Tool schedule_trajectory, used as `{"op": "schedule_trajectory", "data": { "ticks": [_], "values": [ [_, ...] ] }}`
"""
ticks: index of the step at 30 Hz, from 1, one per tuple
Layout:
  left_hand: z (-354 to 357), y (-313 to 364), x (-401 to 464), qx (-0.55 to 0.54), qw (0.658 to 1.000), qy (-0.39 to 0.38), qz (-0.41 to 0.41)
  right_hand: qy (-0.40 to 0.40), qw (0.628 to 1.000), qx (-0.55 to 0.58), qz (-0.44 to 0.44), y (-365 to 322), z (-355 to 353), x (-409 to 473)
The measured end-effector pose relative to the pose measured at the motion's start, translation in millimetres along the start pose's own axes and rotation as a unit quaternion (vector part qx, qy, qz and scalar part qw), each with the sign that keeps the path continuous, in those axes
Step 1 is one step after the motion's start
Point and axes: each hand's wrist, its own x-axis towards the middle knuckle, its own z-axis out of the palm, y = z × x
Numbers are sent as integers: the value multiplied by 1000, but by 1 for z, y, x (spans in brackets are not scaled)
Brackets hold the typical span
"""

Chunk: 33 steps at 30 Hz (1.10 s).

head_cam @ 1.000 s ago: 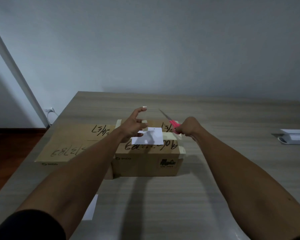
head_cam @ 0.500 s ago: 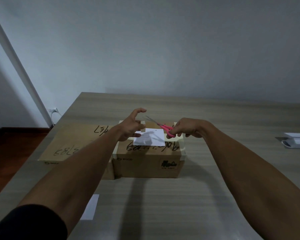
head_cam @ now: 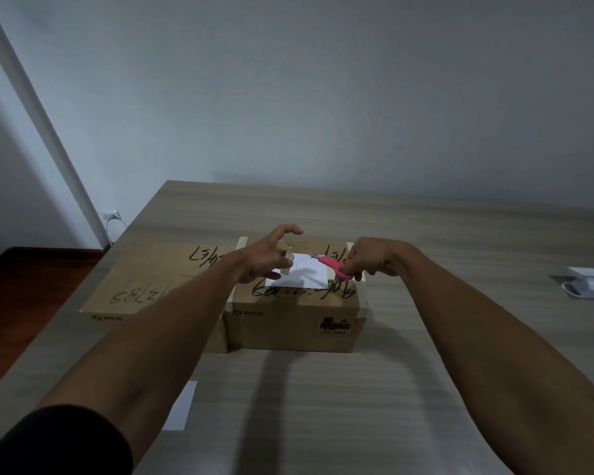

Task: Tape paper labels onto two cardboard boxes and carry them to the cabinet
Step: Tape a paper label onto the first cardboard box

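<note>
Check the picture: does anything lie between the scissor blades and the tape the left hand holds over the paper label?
Nothing visible does. The scissors in the right hand point across the paper label toward the tape at the left hand.

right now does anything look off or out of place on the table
One thing: a loose white paper sheet lies alone near the table's front left edge, partly hidden by the left forearm, away from both boxes. Nothing looks spilled or damaged.

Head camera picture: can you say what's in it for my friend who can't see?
A right hand holds pink scissors over a paper label on a cardboard box; the left hand pinches tape beside it.
</note>
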Motion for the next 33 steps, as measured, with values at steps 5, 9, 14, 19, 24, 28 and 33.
{"op": "schedule_trajectory", "data": {
  "ticks": [5, 9, 14, 19, 24, 28, 33],
  "values": [
    [7, -2, 0, -6, 1000, 22, 9, 36, 996, -5, 78, 6, 11, 6],
    [5, -11, -2, 32, 997, 65, 21, 111, 983, 40, 139, 17, 29, 12],
    [2, -24, -3, 28, 995, 88, 31, 193, 970, 4, 145, 25, 50, 23],
    [-3, -31, -6, 20, 994, 102, 34, 193, 951, 147, 194, 26, 62, 35],
    [-6, -34, -9, 9, 994, 100, 36, 132, 962, 139, 192, 22, 58, 37],
    [-5, -32, -9, 21, 996, 83, 37, 259, 956, 45, 127, 8, 48, 37],
    [0, -25, -5, 61, 994, 65, 62, 270, 943, 115, -154, -20, 32, 32]
  ]
}}
